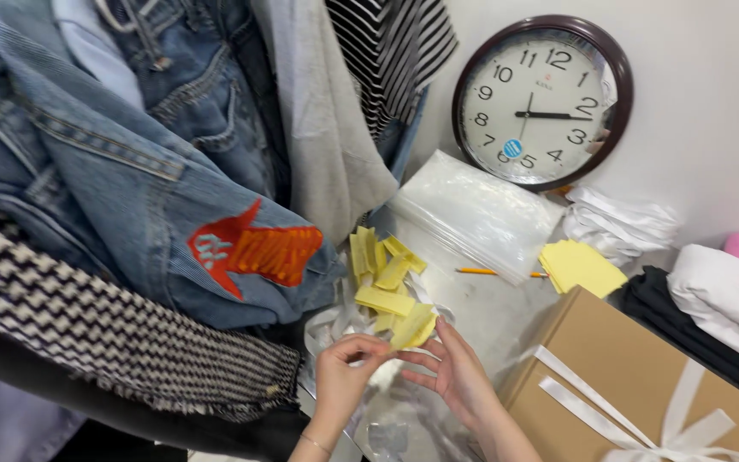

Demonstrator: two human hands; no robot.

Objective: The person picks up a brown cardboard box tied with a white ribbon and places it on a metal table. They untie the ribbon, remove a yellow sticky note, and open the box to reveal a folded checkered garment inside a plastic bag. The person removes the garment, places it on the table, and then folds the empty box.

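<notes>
From the head camera, a small yellow paper slip (412, 328) sits at the fingertips of both hands; it is flat, thin and bright yellow, tilted with one end up; a bit of thin clear plastic (384, 374) hangs between the hands just under it; more yellow slips (384, 272) lie in a loose pile just behind, some flat and some leaning on each other.

The room is tight; on the left a heap of clothes pushes in, with a blue denim jacket (130, 188) that has a red and orange patch, and a black and white woven cloth (104, 334) below it, right next to the left hand; on the right a brown cardboard box (635, 376) with a white ribbon stands close to the right wrist; the bare spot of the table (489, 312) is small and lies behind the hands; a clear plastic bag (472, 210), a pencil (477, 270) and a stack of yellow notes (582, 267) are further back, under a round wall clock (542, 101).

The left hand (344, 374) pinches with its fingers bent in, grasping the plastic just beside the slip; the right hand (455, 372) is half open, its fingertips touching the slip from below; the slip is right above and between both hands.
</notes>
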